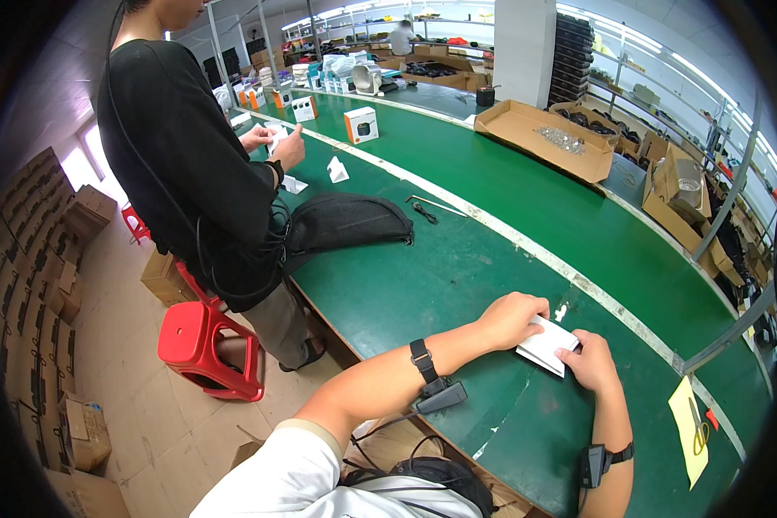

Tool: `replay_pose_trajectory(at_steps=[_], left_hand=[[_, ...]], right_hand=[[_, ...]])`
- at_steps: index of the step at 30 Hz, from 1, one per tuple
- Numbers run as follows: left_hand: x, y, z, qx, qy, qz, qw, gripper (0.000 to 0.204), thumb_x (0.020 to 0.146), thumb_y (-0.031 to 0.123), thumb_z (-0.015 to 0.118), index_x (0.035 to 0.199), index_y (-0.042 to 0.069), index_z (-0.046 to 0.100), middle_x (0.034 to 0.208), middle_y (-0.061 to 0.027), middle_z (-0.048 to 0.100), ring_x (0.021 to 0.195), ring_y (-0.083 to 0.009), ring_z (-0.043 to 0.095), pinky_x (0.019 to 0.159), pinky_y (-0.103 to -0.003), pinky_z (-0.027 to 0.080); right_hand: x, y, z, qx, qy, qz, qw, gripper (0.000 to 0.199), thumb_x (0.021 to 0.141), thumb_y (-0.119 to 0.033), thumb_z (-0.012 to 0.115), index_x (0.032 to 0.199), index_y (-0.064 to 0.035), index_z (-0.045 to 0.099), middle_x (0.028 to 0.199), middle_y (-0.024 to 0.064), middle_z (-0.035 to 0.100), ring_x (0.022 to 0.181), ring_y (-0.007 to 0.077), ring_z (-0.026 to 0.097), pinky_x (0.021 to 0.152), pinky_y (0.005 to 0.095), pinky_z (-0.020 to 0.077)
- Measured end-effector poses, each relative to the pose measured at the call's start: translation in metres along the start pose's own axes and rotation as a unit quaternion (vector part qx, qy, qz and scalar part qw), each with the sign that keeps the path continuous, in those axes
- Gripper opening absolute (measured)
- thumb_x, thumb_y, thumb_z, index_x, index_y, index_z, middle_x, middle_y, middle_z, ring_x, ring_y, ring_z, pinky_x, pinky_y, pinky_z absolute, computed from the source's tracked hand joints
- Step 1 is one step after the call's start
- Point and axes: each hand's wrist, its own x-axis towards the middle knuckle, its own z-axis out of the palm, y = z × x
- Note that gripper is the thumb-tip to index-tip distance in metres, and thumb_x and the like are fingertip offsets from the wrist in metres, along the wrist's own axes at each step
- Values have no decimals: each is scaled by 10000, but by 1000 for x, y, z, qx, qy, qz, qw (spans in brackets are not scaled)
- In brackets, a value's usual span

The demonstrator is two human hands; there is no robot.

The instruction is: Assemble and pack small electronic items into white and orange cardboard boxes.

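Between my two hands is a folded white card [546, 347], held just over the green tabletop. My left hand [514, 320] grips its upper left corner, thumb toward the card. On the opposite side, my right hand [592, 359] pinches the right edge between thumb and fingers. The layers stand slightly apart along the near edge. Whether the card is a sheet or a flattened carton piece I cannot tell. Dark strapped devices sit on both of my forearms.
A co-worker in black [173, 155] stands at the left, handling white pieces. A black bag [345, 226], a metal rod [436, 205] and a small white box [362, 125] lie ahead. Scissors [701, 436] rest on yellow paper [684, 414] at right. Red stools [200, 345] stand on the floor.
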Motion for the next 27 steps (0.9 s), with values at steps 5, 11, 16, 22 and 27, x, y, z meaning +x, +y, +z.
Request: replay_pose_trajectory(at_steps=[5, 11, 16, 22, 27], left_hand=[[-1, 1, -1, -4, -1, -1, 1000, 241, 796, 99, 786, 987, 38, 653, 953, -170, 707, 928, -396, 676, 790, -472, 529], [-2, 2, -2, 0, -4, -4, 1000, 239, 798, 97, 784, 989, 39, 654, 950, -170, 706, 924, -397, 675, 787, -473, 529], [-1, 3, -3, -2, -6, -8, 1000, 234, 800, 95, 780, 988, 38, 654, 952, -171, 705, 930, -395, 674, 789, -474, 527], [-1, 1, -2, -3, -2, -7, 1000, 235, 797, 91, 779, 987, 37, 653, 954, -169, 705, 935, -394, 674, 794, -475, 527], [0, 2, -1, -6, -3, -2, 1000, 237, 795, 93, 781, 988, 37, 654, 953, -169, 706, 935, -393, 675, 796, -473, 528]], right_hand=[[0, -2, -1, -14, -4, 2, 1000, 305, 812, -213, 817, 893, 35, 660, 706, 156, 638, 623, 247, 599, 619, 387, 476], [-2, -5, -1, -10, -5, 7, 1000, 300, 813, -213, 816, 891, 32, 661, 705, 148, 640, 623, 241, 598, 621, 383, 478], [-2, -7, -2, -11, -6, 11, 1000, 296, 812, -212, 816, 894, 30, 666, 703, 146, 641, 624, 240, 601, 622, 383, 479], [-1, -5, -1, -13, -2, 6, 1000, 299, 811, -216, 818, 902, 28, 671, 704, 148, 643, 624, 248, 605, 621, 387, 479], [-3, -6, -4, -20, -1, 9, 1000, 302, 810, -218, 819, 907, 28, 674, 705, 151, 643, 627, 250, 608, 622, 390, 480]])
